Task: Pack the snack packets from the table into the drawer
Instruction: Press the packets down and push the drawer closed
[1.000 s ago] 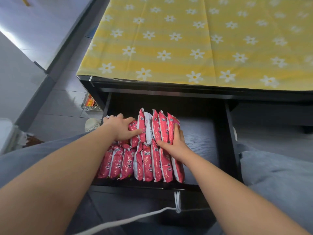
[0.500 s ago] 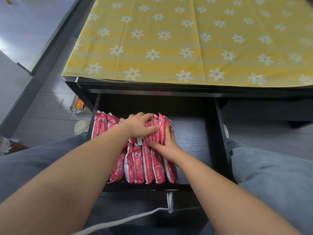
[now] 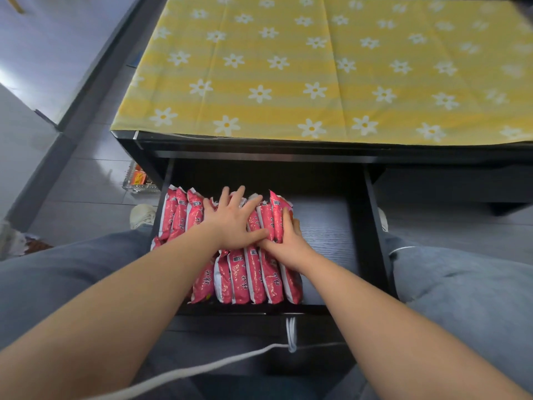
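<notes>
Drawer (image 3: 326, 232) open under the desk (image 3: 259, 147) (yellow daisy cloth (image 3: 288, 67) on top). Pink snack packets (image 3: 242, 280) stand on edge in two rows, near and far, in the drawer's left part. Left hand (image 3: 230, 223) lies flat, fingers spread, on the far row. Right hand (image 3: 290, 243) presses against that row's right end.

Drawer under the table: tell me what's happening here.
A person seated at the open black drawer is tidying pink snack packets that stand on edge in two rows on its left side. The left hand lies flat, fingers spread, on top of the rear row. The right hand presses against that row's right end. The drawer's right part is bare, and no packets show on the yellow flowered tablecloth, so the packing looks nearly done.
</notes>
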{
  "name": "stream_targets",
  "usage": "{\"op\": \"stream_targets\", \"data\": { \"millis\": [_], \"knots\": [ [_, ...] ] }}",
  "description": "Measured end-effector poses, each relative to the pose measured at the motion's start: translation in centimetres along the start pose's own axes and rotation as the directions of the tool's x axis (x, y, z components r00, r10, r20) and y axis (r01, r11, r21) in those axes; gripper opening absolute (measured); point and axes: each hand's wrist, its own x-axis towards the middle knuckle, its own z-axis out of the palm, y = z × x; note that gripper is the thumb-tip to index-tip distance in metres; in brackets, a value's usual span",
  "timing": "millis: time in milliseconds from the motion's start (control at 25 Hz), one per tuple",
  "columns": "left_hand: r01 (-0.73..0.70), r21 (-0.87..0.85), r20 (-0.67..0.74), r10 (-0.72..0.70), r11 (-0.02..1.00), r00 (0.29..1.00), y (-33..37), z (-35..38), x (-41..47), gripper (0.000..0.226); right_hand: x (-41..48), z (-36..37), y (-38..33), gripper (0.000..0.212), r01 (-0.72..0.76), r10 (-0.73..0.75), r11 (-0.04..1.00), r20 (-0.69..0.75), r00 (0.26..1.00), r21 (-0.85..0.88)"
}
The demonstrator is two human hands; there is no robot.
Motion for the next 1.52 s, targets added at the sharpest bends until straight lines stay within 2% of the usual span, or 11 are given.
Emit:
{"op": "stream_targets", "data": {
  "millis": [160, 320, 440, 560, 640, 720, 960, 1160, 1360, 1440, 1520],
  "knots": [
    [-0.083, 0.063, 0.049, 0.08, 0.995, 0.996, -1.6, -0.6, -3.8, 0.097, -1.3, -1.5, 0.1, 0.111, -0.032, 0.04, 0.989, 0.055, 0.998, -0.148],
    [-0.187, 0.025, 0.282, 0.172, 0.982, 0.944, -3.1, -1.3, -7.3, 0.109, -4.0, -4.8, -0.4, 0.104, 0.038, 0.046, 0.935, 0.228, 0.973, -0.352],
    [-0.212, 0.007, 0.366, 0.195, 0.977, 0.91, -3.1, -1.2, -8.9, 0.122, -6.2, -6.6, -1.0, 0.107, -0.057, 0.284, 0.89, 0.452, 0.846, -0.452],
    [-0.277, 0.13, 0.43, 0.197, 0.952, 0.881, -2.1, 0.0, -10.1, 0.13, -8.2, -6.3, -0.7, 0.131, -0.013, 0.472, 0.703, 0.453, 0.756, -0.711],
    [-0.299, 0.21, 0.409, 0.194, 0.931, 0.891, -1.5, 0.7, -10.4, 0.125, -8.8, -5.3, -0.3, 0.126, 0.084, 0.449, 0.578, 0.402, 0.798, -0.812],
    [-0.297, 0.228, 0.359, 0.203, 0.927, 0.911, -1.3, 0.6, -10.5, 0.121, -9.1, -4.9, -0.4, 0.111, 0.136, 0.341, 0.534, 0.36, 0.869, -0.834],
    [-0.241, 0.296, 0.191, 0.19, 0.924, 0.963, -2.0, 0.0, -10.4, 0.114, -9.0, -6.0, -0.7, 0.106, 0.112, 0.177, 0.595, 0.265, 0.948, -0.796],
    [-0.069, 0.198, -0.024, 0.075, 0.978, 0.997, -2.4, -0.7, -9.8, 0.099, -8.0, -6.9, -0.6, 0.098, 0.024, -0.015, 0.591, 0.018, 1.0, -0.806],
    [0.039, -0.038, -0.312, -0.049, 0.999, 0.949, -2.5, -1.0, -9.5, 0.063, -7.0, -7.5, -0.6, 0.081, -0.082, -0.176, 0.676, -0.269, 0.947, -0.732],
    [0.022, -0.218, -0.449, -0.121, 0.976, 0.885, -2.8, -1.0, -9.2, 0.045, -6.7, -7.6, -0.7, 0.073, -0.125, -0.21, 0.736, -0.4, 0.892, -0.665],
    [0.008, -0.45, -0.509, -0.264, 0.893, 0.82, -3.0, -1.0, -8.9, 0.031, -6.3, -7.6, -0.5, 0.062, -0.121, -0.24, 0.832, -0.548, 0.801, -0.542]
  ]
}}
